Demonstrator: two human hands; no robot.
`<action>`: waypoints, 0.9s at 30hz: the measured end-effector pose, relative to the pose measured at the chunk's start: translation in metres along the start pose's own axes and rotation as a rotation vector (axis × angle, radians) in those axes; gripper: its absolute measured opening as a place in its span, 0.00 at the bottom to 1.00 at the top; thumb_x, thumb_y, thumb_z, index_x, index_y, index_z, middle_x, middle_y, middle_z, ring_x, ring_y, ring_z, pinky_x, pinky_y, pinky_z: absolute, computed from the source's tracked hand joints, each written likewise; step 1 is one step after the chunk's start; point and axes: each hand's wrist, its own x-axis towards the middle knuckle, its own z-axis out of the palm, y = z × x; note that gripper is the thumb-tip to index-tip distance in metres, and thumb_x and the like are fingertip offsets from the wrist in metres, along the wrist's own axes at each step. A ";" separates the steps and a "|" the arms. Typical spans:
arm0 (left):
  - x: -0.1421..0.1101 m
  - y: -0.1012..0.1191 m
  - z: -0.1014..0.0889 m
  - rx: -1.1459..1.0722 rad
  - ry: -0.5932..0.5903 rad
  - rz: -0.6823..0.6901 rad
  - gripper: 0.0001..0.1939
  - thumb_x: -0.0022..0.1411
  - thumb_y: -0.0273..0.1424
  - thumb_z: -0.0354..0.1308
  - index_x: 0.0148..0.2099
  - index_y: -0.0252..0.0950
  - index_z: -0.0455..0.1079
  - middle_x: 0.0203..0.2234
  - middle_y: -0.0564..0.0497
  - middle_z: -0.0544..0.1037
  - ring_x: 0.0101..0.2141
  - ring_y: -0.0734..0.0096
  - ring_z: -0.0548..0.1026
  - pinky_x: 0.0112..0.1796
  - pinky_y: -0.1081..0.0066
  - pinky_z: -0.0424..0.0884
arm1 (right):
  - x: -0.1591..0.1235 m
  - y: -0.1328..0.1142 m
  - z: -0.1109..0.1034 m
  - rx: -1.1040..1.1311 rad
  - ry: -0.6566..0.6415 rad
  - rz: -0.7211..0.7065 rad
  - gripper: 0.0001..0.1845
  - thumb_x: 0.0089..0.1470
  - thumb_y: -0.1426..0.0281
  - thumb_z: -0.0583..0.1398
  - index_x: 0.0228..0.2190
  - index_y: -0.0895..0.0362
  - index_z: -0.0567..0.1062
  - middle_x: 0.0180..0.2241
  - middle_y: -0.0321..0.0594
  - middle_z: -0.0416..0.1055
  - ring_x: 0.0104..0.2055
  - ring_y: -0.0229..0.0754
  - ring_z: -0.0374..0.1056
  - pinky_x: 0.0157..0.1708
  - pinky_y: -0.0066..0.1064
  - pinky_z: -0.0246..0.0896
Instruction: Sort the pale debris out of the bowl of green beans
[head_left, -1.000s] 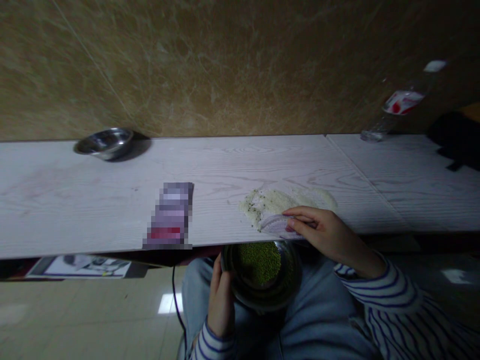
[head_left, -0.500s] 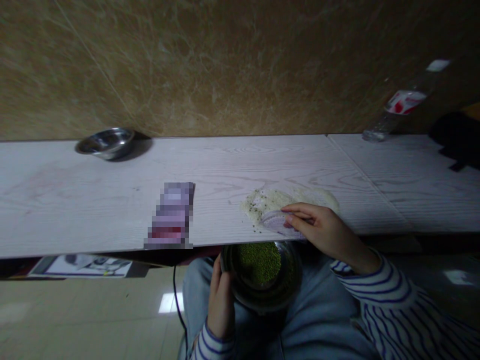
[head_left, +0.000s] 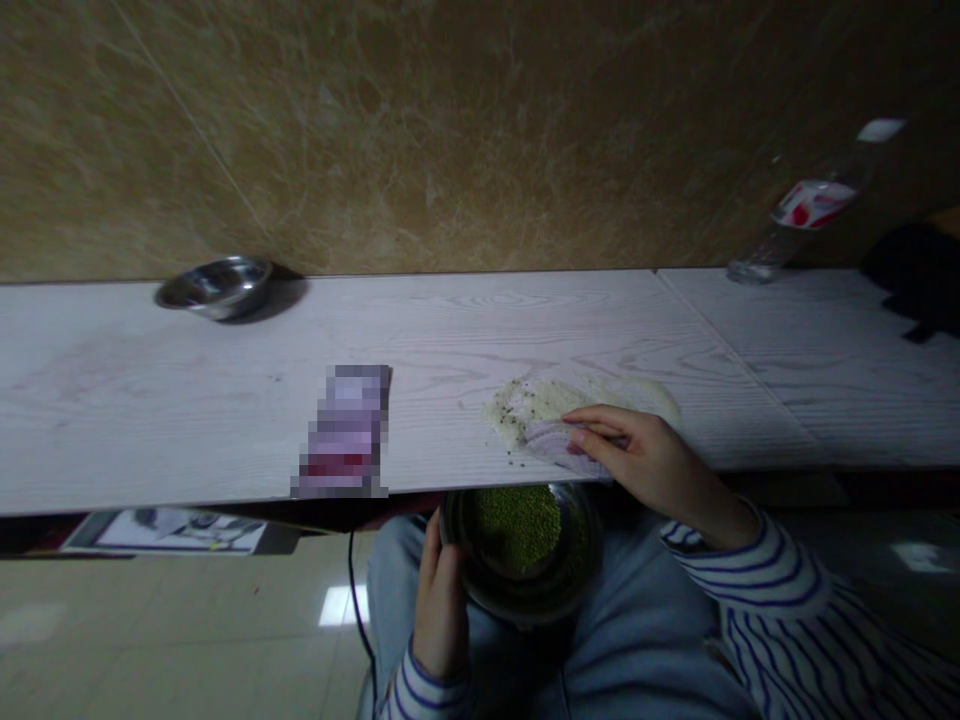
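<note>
My left hand (head_left: 442,600) grips the left rim of a metal bowl (head_left: 589,580), thumb over the edge. The bowl sits on my lap below the table's front edge, with green mung beans (head_left: 517,525) inside. My right hand (head_left: 637,450) is closed above the table edge. Between its thumb and fingers is a pale, flat, purplish piece with a curved, patterned edge (head_left: 551,440); its exact kind is unclear. White rice grains (head_left: 555,395) are spread beyond that hand, partly hidden by it. Dark specks, likely beans, lie among the rice's left part.
A second metal bowl (head_left: 217,288) stands by the wall at the back left. A blurred-out flat object (head_left: 349,430) lies left of the rice. A clear bottle (head_left: 814,205) with a white cap stands at the back right, near a dark item (head_left: 911,275). A cable (head_left: 356,590) hangs below.
Both hands and the lap bowl stay almost where they were. The purplish piece tilts slightly differently. The view has shifted a little.
</note>
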 end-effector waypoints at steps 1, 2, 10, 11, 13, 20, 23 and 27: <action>0.000 0.001 0.000 -0.006 0.001 0.003 0.25 0.60 0.35 0.51 0.58 0.32 0.71 0.58 0.40 0.73 0.60 0.53 0.66 0.61 0.59 0.58 | 0.000 0.000 0.000 0.003 0.003 0.000 0.13 0.58 0.67 0.59 0.43 0.55 0.80 0.37 0.43 0.82 0.36 0.43 0.80 0.35 0.32 0.76; 0.000 0.002 0.001 -0.011 0.000 0.005 0.25 0.60 0.34 0.51 0.57 0.31 0.71 0.58 0.40 0.73 0.60 0.53 0.67 0.61 0.59 0.58 | 0.000 0.000 0.001 0.007 0.001 0.000 0.14 0.58 0.67 0.59 0.43 0.55 0.79 0.37 0.43 0.82 0.36 0.43 0.80 0.35 0.32 0.76; -0.001 0.002 0.002 -0.048 0.005 -0.052 0.27 0.59 0.33 0.52 0.59 0.31 0.69 0.59 0.40 0.72 0.61 0.53 0.65 0.60 0.60 0.59 | -0.001 -0.007 0.010 -0.043 0.009 -0.014 0.13 0.58 0.68 0.59 0.44 0.55 0.79 0.36 0.42 0.82 0.38 0.44 0.79 0.37 0.32 0.75; -0.001 0.002 0.002 -0.049 0.007 -0.061 0.27 0.58 0.33 0.52 0.59 0.29 0.69 0.59 0.39 0.71 0.62 0.53 0.65 0.60 0.60 0.58 | -0.001 -0.007 0.009 -0.058 0.012 -0.013 0.13 0.58 0.68 0.59 0.44 0.55 0.79 0.36 0.42 0.82 0.38 0.44 0.79 0.36 0.32 0.75; 0.000 0.001 0.001 -0.052 0.008 -0.066 0.27 0.59 0.33 0.52 0.59 0.29 0.68 0.60 0.38 0.70 0.62 0.53 0.64 0.61 0.61 0.58 | -0.001 -0.005 0.006 -0.082 0.023 -0.014 0.13 0.58 0.68 0.59 0.43 0.55 0.79 0.36 0.41 0.82 0.37 0.44 0.79 0.36 0.32 0.75; 0.001 -0.005 0.001 -0.023 -0.001 -0.052 0.24 0.61 0.33 0.52 0.59 0.34 0.70 0.60 0.42 0.71 0.63 0.54 0.63 0.61 0.61 0.57 | 0.001 0.004 -0.010 -0.115 0.091 0.002 0.13 0.58 0.66 0.59 0.43 0.54 0.79 0.38 0.41 0.82 0.40 0.47 0.79 0.38 0.35 0.76; 0.001 -0.007 0.001 -0.030 -0.012 -0.049 0.25 0.62 0.33 0.51 0.60 0.34 0.68 0.60 0.42 0.71 0.63 0.56 0.63 0.61 0.62 0.57 | 0.002 0.005 -0.016 -0.112 0.122 0.010 0.13 0.58 0.65 0.59 0.42 0.54 0.78 0.38 0.42 0.82 0.40 0.48 0.79 0.40 0.37 0.76; 0.002 -0.008 0.001 -0.004 -0.013 -0.022 0.25 0.62 0.33 0.51 0.60 0.35 0.68 0.60 0.43 0.72 0.63 0.56 0.62 0.62 0.61 0.56 | 0.002 0.004 -0.021 -0.135 0.159 0.028 0.14 0.58 0.65 0.58 0.43 0.54 0.78 0.35 0.42 0.83 0.38 0.49 0.80 0.40 0.39 0.76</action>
